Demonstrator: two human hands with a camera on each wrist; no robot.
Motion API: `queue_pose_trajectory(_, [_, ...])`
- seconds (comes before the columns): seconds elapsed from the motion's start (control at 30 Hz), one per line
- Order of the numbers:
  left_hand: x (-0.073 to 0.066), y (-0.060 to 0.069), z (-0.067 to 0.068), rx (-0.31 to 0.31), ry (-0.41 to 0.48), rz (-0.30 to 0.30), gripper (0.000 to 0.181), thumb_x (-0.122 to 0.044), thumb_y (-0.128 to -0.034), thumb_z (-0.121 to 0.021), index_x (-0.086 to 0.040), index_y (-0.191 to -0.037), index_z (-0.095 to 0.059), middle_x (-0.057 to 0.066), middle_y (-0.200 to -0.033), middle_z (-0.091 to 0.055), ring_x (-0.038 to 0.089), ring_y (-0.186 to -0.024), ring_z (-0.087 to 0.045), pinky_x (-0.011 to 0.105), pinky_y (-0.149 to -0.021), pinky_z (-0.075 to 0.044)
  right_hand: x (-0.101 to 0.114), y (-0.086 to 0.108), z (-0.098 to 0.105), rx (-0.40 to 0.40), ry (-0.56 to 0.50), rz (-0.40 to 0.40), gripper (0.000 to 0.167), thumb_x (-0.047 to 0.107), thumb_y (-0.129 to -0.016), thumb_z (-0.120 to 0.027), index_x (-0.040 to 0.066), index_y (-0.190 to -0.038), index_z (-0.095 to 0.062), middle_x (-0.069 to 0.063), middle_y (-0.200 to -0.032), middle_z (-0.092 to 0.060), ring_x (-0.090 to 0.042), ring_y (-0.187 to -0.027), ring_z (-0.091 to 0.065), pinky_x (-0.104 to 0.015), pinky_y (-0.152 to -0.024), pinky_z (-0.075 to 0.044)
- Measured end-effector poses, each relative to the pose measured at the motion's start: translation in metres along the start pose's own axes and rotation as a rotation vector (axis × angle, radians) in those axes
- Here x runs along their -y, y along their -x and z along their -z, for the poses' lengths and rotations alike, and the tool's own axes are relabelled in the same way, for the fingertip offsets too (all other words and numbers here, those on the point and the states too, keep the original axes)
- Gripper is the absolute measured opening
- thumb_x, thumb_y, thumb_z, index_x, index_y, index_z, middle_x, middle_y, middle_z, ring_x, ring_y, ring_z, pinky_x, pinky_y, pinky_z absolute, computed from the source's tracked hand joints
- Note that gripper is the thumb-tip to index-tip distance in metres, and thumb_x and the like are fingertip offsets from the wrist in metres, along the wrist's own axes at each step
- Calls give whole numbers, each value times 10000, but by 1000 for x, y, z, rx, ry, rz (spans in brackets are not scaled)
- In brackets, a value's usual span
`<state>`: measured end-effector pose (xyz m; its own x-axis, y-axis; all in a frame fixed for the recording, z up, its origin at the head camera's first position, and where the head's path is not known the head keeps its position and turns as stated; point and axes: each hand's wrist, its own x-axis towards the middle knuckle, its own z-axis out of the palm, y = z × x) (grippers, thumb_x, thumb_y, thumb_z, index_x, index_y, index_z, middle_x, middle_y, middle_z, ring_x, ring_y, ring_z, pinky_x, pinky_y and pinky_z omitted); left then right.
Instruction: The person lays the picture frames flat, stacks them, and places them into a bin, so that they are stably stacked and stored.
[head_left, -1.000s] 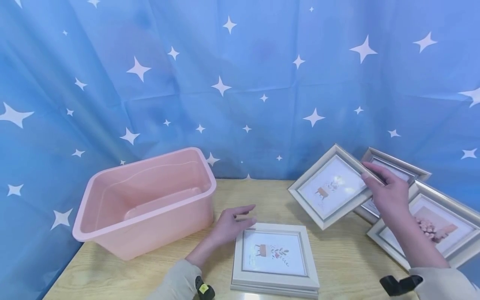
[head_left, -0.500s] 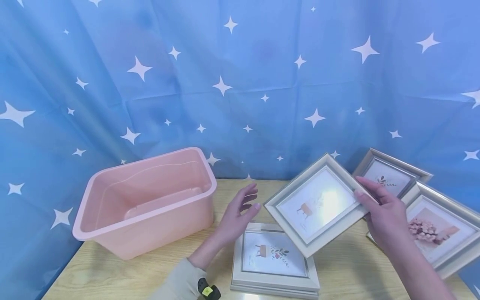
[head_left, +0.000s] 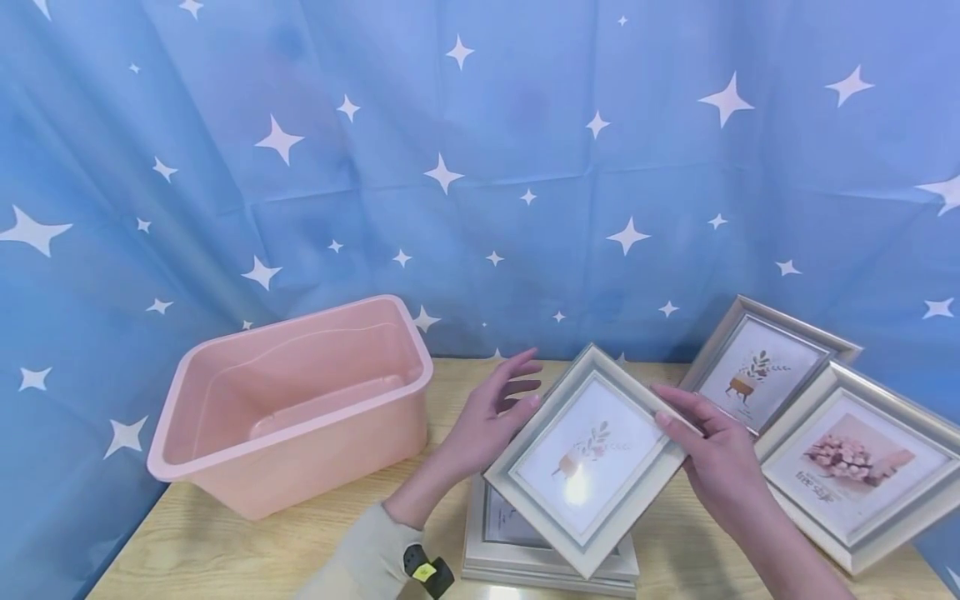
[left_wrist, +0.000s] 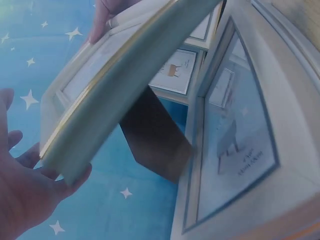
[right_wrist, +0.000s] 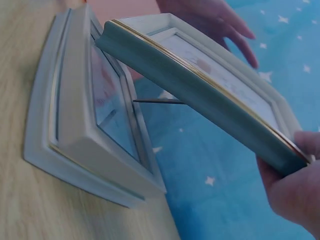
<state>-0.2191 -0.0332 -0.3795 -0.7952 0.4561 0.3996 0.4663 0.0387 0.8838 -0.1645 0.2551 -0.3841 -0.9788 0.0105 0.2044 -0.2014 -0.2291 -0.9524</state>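
Observation:
My right hand [head_left: 720, 458] pinches the right edge of a silvery-white picture frame [head_left: 585, 467], thumb on its front. This frame is tilted above a stack of similar frames [head_left: 551, 567], partly covering it. In the left wrist view, a dark brown stand leg [left_wrist: 155, 135] sticks out from the back of the held frame. My left hand [head_left: 483, 421] is at that frame's upper left edge, fingers spread and loosely bent; in its wrist view the hand [left_wrist: 30, 185] lies close to the frame's corner, and whether it touches cannot be told.
A pink plastic bin [head_left: 292, 400] stands on the left of the wooden table [head_left: 225, 550]. To the right, a frame with a plant picture [head_left: 757, 371] stands behind another with a pink flower picture [head_left: 855, 467]. A blue star-patterned curtain [head_left: 525, 108] hangs behind.
My right hand has carried the held frame left and down, from beside the standing frames to over the stack. My left hand has risen from the stack's corner toward the held frame.

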Motion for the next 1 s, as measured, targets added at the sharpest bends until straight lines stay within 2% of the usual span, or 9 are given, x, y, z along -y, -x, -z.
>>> queue_pose_trajectory(0.2, [-4, -2, -4, 73, -11, 63, 587, -242, -1061, -579, -313, -1598, -353, 43, -1549, -470, 235, -1348, -523, 380, -1066, -469, -7, 7, -12, 42, 0, 8, 372, -66, -1023, -540, 158, -1260, -721, 49, -1222, -645, -107, -1012, -664, -260, -794, -587])
queue_pose_trajectory(0.33, [-5, 0, -5, 100, -35, 81, 584, -241, -1071, -560, -312, -1608, -342, 23, -1551, -470, 235, -1350, -518, 351, -1048, -478, -9, 10, -16, 50, -18, -14, 364, -50, -1030, -539, 159, -1273, -712, 52, -1229, -645, -99, -1028, -652, -249, -796, -582])
queue_pose_trajectory(0.47, [-4, 1, -5, 143, -7, 88, 568, -229, -1096, -499, -271, -1629, -308, 91, -1534, -481, 252, -1253, -589, 318, -919, -560, -11, 12, -18, 43, -13, -18, 362, -47, -1029, -544, 148, -1289, -703, 21, -1203, -651, -118, -1011, -660, -265, -781, -590])
queue_pose_trajectory(0.57, [-3, 2, -5, 185, 35, 111, 556, -234, -1109, -461, -276, -1636, -288, 107, -1516, -486, 207, -1126, -640, 312, -801, -597, -12, 13, -19, 34, -6, -15, 362, -51, -1025, -549, 148, -1284, -705, 10, -1202, -643, -128, -995, -664, -274, -772, -595])
queue_pose_trajectory(0.63, [-2, 3, -6, 205, 57, 131, 551, -239, -1112, -451, -307, -1634, -286, 91, -1501, -493, 166, -1058, -649, 324, -769, -602, -12, 13, -19, 25, -10, -10, 364, -57, -1022, -550, 147, -1279, -708, 15, -1207, -640, -125, -992, -662, -272, -775, -594])
queue_pose_trajectory(0.77, [-1, 3, -5, 216, 59, 153, 551, -250, -1111, -449, -372, -1624, -286, 40, -1512, -483, 117, -1046, -640, 325, -784, -600, -13, 13, -19, -1, -18, -2, 366, -65, -1016, -553, 146, -1267, -715, 19, -1194, -646, -120, -981, -665, -268, -785, -592])
queue_pose_trajectory(0.9, [-1, 3, -4, 230, 57, 147, 545, -253, -1113, -445, -381, -1620, -291, 56, -1462, -525, 127, -1011, -653, 335, -772, -603, -15, 14, -19, -23, -39, -12, 374, -72, -1009, -559, 170, -1240, -728, 18, -1181, -651, -117, -974, -665, -267, -790, -590])
queue_pose_trajectory(1.0, [-1, 4, -2, 276, 78, 156, 576, -244, -1111, -454, -394, -1628, -249, 2, -1557, -441, 111, -1050, -650, 334, -783, -602, -16, 15, -19, -27, -59, -19, 379, -79, -1006, -559, 169, -1235, -731, 9, -1168, -658, -121, -964, -667, -272, -784, -593])
